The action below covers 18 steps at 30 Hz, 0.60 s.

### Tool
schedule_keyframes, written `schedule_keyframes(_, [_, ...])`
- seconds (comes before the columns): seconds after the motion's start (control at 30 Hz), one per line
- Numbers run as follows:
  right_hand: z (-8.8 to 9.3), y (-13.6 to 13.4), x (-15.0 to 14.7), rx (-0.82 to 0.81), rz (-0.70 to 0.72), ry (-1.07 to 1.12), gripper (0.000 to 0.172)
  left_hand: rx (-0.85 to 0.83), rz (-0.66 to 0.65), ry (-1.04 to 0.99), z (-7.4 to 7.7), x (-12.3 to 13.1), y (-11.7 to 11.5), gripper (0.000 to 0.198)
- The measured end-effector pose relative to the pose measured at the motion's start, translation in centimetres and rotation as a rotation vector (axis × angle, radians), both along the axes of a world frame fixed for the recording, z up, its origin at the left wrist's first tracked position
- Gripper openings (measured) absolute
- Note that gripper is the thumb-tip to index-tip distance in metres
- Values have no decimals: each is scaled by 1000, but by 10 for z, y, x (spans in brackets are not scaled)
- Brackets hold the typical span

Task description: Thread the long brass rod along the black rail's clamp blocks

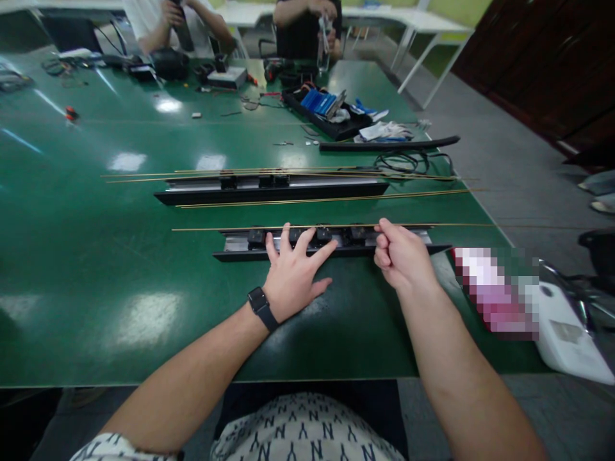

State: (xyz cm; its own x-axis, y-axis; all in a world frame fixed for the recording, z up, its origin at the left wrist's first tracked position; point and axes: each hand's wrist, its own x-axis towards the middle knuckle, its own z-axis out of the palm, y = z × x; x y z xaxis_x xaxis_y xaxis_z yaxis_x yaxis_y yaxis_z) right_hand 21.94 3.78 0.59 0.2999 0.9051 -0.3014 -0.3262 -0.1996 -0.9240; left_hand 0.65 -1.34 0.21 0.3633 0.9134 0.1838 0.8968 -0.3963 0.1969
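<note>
while the near gold-coloured rod [348, 225] is pinched by the right hand [403, 256] | left hand [294, 278] spread wide over the black channel [358, 252] on the tabletop [106, 256] | rod aligned left-to-right along the channel's far edge, its left end nearer the left hand

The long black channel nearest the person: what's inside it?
Several dark blocks sit along its silvery inner surface. The left hand and right hand hide parts of the channel, so what's beneath them can't be seen.
</note>
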Motion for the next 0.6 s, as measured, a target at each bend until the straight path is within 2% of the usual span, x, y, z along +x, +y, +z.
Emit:
schedule_keyframes(0.2, [0,-1,2,-8,18,38,19,3,-3,4,0,0,0,74])
schedule_keyframes(0.6, [0,-1,0,12,2,16,21,1,-8,5,0,0,0,73])
